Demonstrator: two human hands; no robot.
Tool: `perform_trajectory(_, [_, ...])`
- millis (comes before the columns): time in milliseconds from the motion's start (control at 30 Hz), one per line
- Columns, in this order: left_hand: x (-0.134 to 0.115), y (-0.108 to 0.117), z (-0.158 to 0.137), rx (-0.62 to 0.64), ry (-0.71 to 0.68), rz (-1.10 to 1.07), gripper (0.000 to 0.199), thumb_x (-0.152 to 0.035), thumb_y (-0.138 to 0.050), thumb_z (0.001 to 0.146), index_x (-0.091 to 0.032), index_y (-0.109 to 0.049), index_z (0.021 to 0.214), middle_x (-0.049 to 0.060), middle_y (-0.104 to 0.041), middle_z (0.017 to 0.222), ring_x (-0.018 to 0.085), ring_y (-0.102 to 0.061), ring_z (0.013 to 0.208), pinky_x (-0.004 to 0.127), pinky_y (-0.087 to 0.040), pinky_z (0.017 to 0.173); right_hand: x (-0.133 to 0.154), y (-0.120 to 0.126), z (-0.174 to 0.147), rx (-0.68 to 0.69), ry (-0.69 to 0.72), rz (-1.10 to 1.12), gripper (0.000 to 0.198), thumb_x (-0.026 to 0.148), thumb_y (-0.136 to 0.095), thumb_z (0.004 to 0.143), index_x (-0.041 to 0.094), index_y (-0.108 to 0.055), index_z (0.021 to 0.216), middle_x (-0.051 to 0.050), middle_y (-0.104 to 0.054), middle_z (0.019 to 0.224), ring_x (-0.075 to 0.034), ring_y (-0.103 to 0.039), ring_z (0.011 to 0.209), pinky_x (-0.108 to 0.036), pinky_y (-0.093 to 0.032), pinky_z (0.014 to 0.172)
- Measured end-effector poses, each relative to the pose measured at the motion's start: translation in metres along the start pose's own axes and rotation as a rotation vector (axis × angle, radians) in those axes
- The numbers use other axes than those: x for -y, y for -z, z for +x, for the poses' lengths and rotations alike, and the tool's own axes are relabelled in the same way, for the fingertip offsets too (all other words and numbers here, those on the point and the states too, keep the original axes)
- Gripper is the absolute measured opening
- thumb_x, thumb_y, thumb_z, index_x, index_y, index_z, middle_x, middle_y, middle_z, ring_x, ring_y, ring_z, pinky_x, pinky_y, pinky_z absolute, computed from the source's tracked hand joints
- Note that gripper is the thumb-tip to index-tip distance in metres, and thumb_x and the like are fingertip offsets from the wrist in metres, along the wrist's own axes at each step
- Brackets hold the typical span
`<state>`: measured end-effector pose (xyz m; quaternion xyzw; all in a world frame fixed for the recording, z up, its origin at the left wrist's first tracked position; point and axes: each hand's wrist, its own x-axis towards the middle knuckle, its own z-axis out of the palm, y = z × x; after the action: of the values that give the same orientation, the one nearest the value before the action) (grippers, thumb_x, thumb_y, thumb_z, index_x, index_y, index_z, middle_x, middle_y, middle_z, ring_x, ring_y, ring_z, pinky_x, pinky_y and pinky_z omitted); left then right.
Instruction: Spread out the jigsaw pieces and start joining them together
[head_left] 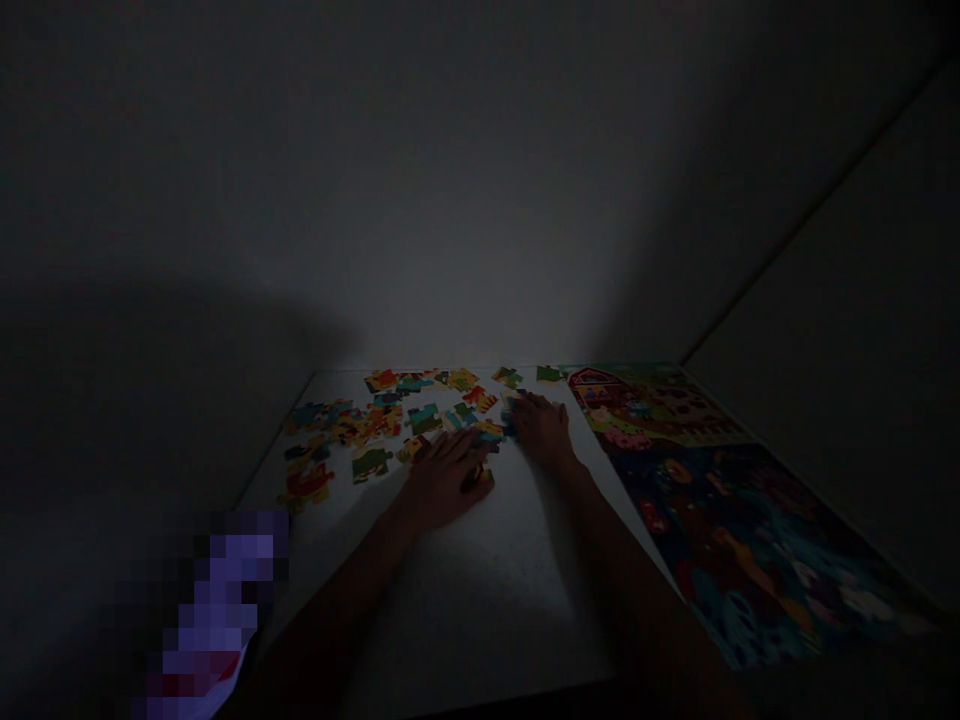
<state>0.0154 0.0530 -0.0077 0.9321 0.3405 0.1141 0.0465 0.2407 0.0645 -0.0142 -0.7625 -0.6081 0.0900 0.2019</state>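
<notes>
White tabletop (465,630), dim light — loose jigsaw pieces (367,425) lay across its far part, mostly left of centre. Left hand (442,480) was palm down, fingers stretched out and slightly parted over pieces near the middle; a yellow-green piece (484,481) showed by its thumb. Right hand (540,428) was just beside, fingers bent down onto a bluish piece (508,415); too dark to tell whether it was pinched. An orange-and-yellow piece (480,400) sat just beyond, between the hands. The farm picture with a red barn (675,410) lay right of the right hand, a dark blue picture (727,560) nearer the person.

Judgement: good handling called for light fingertips — slide flat, don't drag neighbours, left palm raised enough to keep outlines visible, each tab turned toward its socket before any pressing down.
</notes>
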Motion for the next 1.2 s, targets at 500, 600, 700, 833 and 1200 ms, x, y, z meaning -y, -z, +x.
perform_trajectory(500, [0.021,-0.005,0.031,-0.059,0.214,0.073,0.051,-0.048,-0.05,0.096,-0.023,-0.052,0.14,0.01,-0.044,0.152,0.029,-0.034,0.145,0.051,-0.023,0.121,-0.003,-0.008,-0.004,0.0,-0.026,-0.121,0.066,0.061,-0.037,0.096,0.023,-0.04,0.15,-0.014,-0.023,0.163,-0.035,-0.013,0.151,-0.057,-0.009,0.118])
perform_trajectory(600, [0.021,0.0,0.039,-0.058,0.183,0.057,0.046,-0.045,-0.053,0.095,-0.025,-0.057,0.136,0.007,-0.049,0.149,0.026,-0.038,0.143,0.048,-0.022,0.122,0.002,-0.007,-0.014,0.074,0.105,-0.114,0.062,0.06,-0.045,0.094,0.029,-0.046,0.147,-0.011,-0.028,0.162,-0.035,-0.018,0.15,-0.057,-0.009,0.119])
perform_trajectory(700, [0.017,0.01,0.027,-0.094,0.197,0.07,0.043,-0.041,-0.051,0.097,-0.023,-0.058,0.135,0.01,-0.048,0.15,0.027,-0.036,0.144,0.051,-0.015,0.123,0.001,-0.005,-0.017,0.109,0.123,-0.133,0.055,0.052,-0.044,0.096,0.029,-0.047,0.146,-0.01,-0.034,0.159,-0.031,-0.024,0.148,-0.053,-0.012,0.12])
perform_trajectory(833, [0.007,0.019,-0.017,-0.139,0.341,0.188,0.047,-0.045,-0.047,0.099,-0.021,-0.057,0.138,0.014,-0.043,0.153,0.033,-0.034,0.144,0.058,-0.017,0.12,-0.001,0.0,-0.013,0.018,-0.035,-0.161,0.049,0.041,-0.036,0.1,0.027,-0.046,0.146,-0.011,-0.035,0.158,-0.029,-0.026,0.148,-0.053,-0.015,0.119])
perform_trajectory(1200, [0.004,0.012,-0.025,0.003,0.591,0.224,0.062,-0.049,-0.048,0.097,-0.019,-0.04,0.15,0.019,-0.028,0.159,0.04,-0.021,0.147,0.06,-0.02,0.118,-0.004,0.001,-0.018,0.015,-0.093,-0.129,0.061,0.059,-0.037,0.096,0.025,-0.045,0.145,-0.014,-0.03,0.16,-0.032,-0.019,0.148,-0.059,-0.009,0.116])
